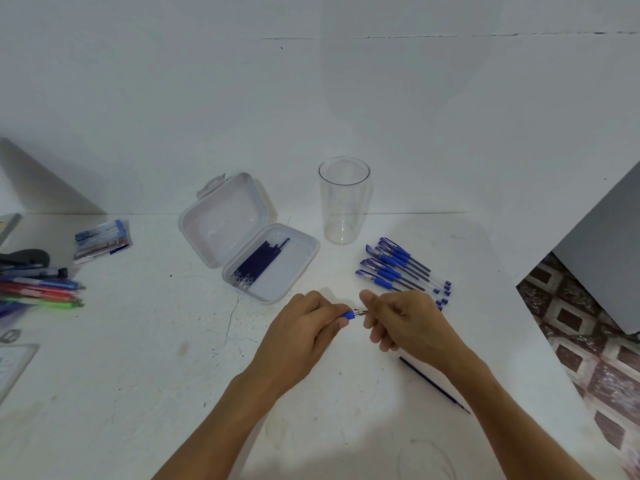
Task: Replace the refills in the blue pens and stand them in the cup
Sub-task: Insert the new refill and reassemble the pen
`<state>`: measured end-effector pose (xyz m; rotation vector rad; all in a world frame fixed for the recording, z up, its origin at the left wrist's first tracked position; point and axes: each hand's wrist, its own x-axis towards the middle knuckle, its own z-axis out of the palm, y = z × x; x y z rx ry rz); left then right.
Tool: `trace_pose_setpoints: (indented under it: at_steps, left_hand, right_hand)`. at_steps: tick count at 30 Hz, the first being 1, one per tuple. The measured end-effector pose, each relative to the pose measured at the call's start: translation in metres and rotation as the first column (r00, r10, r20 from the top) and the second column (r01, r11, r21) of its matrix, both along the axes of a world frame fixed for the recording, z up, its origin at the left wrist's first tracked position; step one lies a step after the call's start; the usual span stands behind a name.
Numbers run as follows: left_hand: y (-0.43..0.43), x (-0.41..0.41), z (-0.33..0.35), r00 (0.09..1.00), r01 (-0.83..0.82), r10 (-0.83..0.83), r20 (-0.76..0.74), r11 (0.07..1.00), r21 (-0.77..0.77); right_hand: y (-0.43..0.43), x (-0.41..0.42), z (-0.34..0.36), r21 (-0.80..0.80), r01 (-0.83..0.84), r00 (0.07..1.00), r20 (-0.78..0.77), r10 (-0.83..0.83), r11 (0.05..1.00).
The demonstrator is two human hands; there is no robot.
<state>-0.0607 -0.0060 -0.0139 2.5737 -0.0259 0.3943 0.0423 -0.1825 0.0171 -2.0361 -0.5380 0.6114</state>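
Left hand [301, 330] and right hand [408, 320] grip pen [349, 313], well inside table [138, 393].

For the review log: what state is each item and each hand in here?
Cup: upright, empty.
Box: lid open, refills inside.
Pens beside cup: lying flat.
Loose refill: lying on table.
Held pen: between both hands.
Left hand: grips pen's blue end.
Right hand: pinches metal tip.

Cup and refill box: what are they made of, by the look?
Cup: clear and glossy, the background shows straight through. The thin rim suggests plastic, though glass is possible. Refill box: milky translucent plastic, matte-looking, with a moulded hinged lid and snap tab.
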Motion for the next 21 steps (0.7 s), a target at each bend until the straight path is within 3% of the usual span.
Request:
trace_pose_setpoints:
  at_steps: [3, 7, 12, 16, 21]
  left_hand:
    - [0.0001, 0.0004, 0.0004, 1.000, -0.001, 0.001, 0.001, 1.000, 0.001]
    - [0.0008, 0.0010, 0.0003, 1.000, -0.007, 0.007, 0.010, 1.000, -0.002]
    - [0.0002, 0.0007, 0.0014, 1.000, 0.001, -0.001, 0.014, 1.000, 0.007]
    - [0.0006, 0.0011, 0.0022, 0.999, -0.006, 0.007, 0.036, 1.000, -0.012]
    - [0.0032, 0.0023, 0.0012, 1.000, 0.007, -0.007, 0.015, 1.000, 0.004]
  right_hand:
    - [-0.0027, 0.0009, -0.0031, 0.021, -0.046, 0.997, 0.067, 0.044, 0.999]
    - [0.0009, -0.0002, -0.0022, 0.001, -0.040, 0.999, -0.007, 0.040, 0.999]
    - [-0.0018, 0.0002, -0.0006, 0.045, -0.068, 0.997, 0.036, 0.066, 0.997]
    - [0.0016, -0.0011, -0.0005, -0.016, -0.081, 0.996, 0.025, 0.081, 0.997]
    - [-0.0020, 0.0009, -0.0012, 0.060, -0.101, 0.994, 0.057, 0.098, 0.993]
